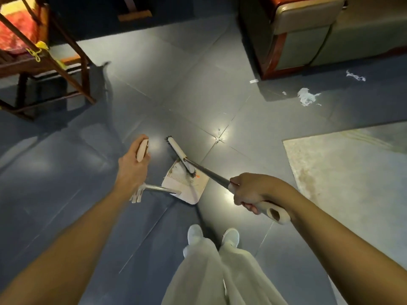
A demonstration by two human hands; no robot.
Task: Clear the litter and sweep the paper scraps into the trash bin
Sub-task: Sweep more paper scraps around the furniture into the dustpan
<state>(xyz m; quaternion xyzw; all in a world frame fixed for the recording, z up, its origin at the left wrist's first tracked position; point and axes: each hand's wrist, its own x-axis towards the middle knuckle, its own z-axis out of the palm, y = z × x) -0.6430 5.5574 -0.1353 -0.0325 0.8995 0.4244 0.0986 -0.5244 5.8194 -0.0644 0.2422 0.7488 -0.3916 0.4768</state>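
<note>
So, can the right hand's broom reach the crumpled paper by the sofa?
Probably not without a step closer: the right hand holds the broom, head at the dustpan, and the crumpled paper lies farther off, though only bare floor intervenes.

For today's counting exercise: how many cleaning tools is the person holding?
2. The broom, gripped in the right hand, reaches over the dustpan; the dustpan's long handle is held in the left hand.

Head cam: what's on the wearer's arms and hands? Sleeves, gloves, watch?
No gloves on left hand or right hand. Left forearm and right forearm bare to the frame edge: no sleeve, watch or band visible. Pale loose trousers, white shoes.
</note>
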